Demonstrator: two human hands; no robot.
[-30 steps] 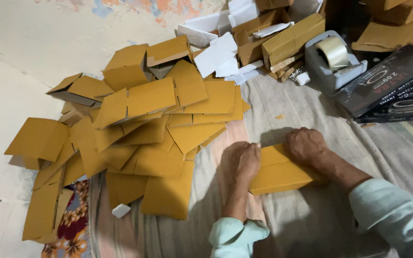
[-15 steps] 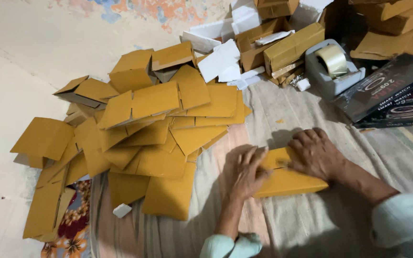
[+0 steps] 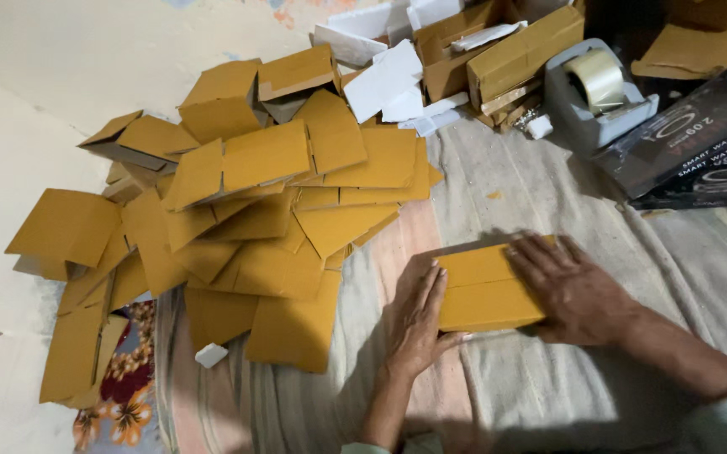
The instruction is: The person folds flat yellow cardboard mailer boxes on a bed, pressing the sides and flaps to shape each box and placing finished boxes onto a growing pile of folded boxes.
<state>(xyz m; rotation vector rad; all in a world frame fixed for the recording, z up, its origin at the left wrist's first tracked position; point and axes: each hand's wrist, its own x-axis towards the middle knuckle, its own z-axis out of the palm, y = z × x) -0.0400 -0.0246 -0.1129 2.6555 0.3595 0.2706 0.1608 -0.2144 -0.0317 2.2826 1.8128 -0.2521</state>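
Observation:
A small flat yellow-brown cardboard box (image 3: 485, 287) lies on a striped grey cloth (image 3: 565, 202) in front of me. My left hand (image 3: 418, 319) rests flat against the box's left edge, fingers straight and together. On the box's right side lies my right hand (image 3: 573, 286), palm down, fingers spread across its top. Both hands press on the box between them. A big heap of similar folded cardboard pieces (image 3: 245, 210) spreads to the left of the hands.
A grey tape dispenser (image 3: 594, 92) with a roll of clear tape stands at the back right. Dark printed boxes (image 3: 700, 143) lie at the right edge. White card pieces (image 3: 388, 84) and brown cartons (image 3: 515, 50) pile up at the back. Pale floor (image 3: 44, 101) borders the left.
Both hands went from curled on the box to flattened out along its left edge and top. The box now lies flatter and squarer, and the view has tilted slightly.

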